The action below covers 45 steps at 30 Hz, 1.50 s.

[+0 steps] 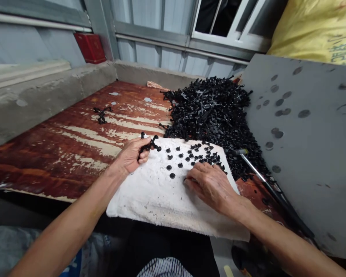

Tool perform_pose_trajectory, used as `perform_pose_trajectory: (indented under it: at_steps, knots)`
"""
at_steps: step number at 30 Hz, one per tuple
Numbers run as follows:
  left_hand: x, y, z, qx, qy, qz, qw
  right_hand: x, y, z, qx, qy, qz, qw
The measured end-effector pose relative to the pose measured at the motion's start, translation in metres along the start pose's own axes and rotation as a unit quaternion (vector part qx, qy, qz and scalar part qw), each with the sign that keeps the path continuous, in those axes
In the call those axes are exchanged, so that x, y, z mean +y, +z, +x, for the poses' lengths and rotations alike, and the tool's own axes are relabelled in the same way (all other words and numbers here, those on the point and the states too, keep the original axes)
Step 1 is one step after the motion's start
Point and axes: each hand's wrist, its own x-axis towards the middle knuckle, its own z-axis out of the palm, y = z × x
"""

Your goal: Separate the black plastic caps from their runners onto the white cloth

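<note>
My left hand (133, 154) is closed around a black branched plastic part (148, 146) with knobbed ends, held over the left edge of a white cloth (150, 196). Several small black round caps with short stems (172, 176) lie scattered over the upper half of the cloth, some in loose rows and others clustered to the right. My right hand (206, 182) rests low over the cloth with its fingers pinched together just below that cluster. A bit of something black shows at its fingertips, mostly hidden, so what it grips I cannot make out.
A large heap of black plastic parts (210, 107) rises behind the cloth. Another branched black part (102, 114) lies on the worn red-brown board (46, 146). A metal-and-black rod (265, 182) leans at right, beside a grey panel (305, 154). A yellow sack (314, 30) stands behind.
</note>
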Motion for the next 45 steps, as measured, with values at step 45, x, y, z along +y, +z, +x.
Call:
perform_pose_trajectory:
  at_steps: [45]
  knots:
    - [-0.001, -0.004, 0.003, -0.014, -0.004, -0.01, 1.0, 0.066, -0.006, 0.078, 0.079, 0.073, 0.081, 0.991]
